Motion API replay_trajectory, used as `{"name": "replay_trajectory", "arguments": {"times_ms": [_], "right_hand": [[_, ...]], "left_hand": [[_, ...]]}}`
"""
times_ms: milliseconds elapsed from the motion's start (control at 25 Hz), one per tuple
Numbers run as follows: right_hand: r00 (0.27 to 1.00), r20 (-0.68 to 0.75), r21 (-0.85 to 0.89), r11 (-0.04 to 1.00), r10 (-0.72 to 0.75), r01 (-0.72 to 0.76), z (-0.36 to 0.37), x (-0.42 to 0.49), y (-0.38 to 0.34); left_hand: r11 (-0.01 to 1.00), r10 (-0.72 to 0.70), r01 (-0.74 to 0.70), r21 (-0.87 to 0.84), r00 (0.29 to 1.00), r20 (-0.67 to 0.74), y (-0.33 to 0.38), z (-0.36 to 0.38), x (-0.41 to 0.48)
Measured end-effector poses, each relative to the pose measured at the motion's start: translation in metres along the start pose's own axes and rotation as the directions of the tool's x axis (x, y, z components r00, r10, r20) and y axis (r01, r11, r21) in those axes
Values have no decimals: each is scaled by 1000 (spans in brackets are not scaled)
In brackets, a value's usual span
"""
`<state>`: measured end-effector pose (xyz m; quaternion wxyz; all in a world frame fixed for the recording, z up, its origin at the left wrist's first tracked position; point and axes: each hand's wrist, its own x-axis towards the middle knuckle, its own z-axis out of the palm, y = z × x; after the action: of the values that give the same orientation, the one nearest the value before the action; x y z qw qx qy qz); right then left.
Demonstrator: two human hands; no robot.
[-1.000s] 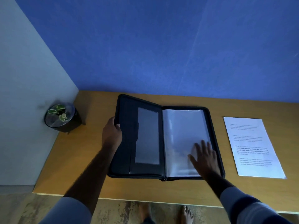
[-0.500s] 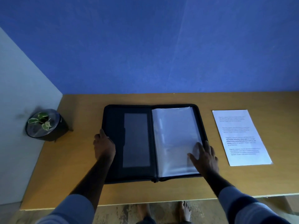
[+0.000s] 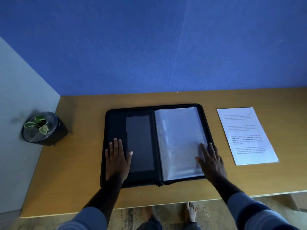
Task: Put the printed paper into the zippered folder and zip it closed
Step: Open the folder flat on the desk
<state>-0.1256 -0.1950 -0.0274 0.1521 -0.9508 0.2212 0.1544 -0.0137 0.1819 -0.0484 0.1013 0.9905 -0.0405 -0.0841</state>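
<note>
A black zippered folder (image 3: 116, 123) lies fully open and flat in the middle of the wooden desk. Its left half is a dark inner cover with a pocket. Its right half holds clear plastic sleeves (image 3: 179, 138). My left hand (image 3: 117, 157) rests flat, palm down, on the left cover with fingers apart. On the lower right corner of the sleeves my right hand (image 3: 211, 161) lies flat, reaching the folder's edge. The printed paper (image 3: 245, 135), a white sheet with text, lies on the desk to the right of the folder, apart from it.
A small potted plant (image 3: 42, 128) in a dark pot stands at the desk's left edge, against a pale side panel. A blue wall rises behind the desk (image 3: 79, 163). The desk's front edge runs close to my body, with bare feet below it.
The folder's left cover went from partly raised to flat on the desk. My left hand let go of its edge and now lies flat on it. My right hand stayed on the sleeves.
</note>
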Motion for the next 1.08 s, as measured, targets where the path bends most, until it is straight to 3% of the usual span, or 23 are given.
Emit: {"name": "replay_trajectory", "arguments": {"times_ms": [1080], "right_hand": [[999, 8, 8, 999, -48, 48, 7, -22, 15]], "left_hand": [[999, -44, 45, -18, 999, 28, 1, -3, -21]]}}
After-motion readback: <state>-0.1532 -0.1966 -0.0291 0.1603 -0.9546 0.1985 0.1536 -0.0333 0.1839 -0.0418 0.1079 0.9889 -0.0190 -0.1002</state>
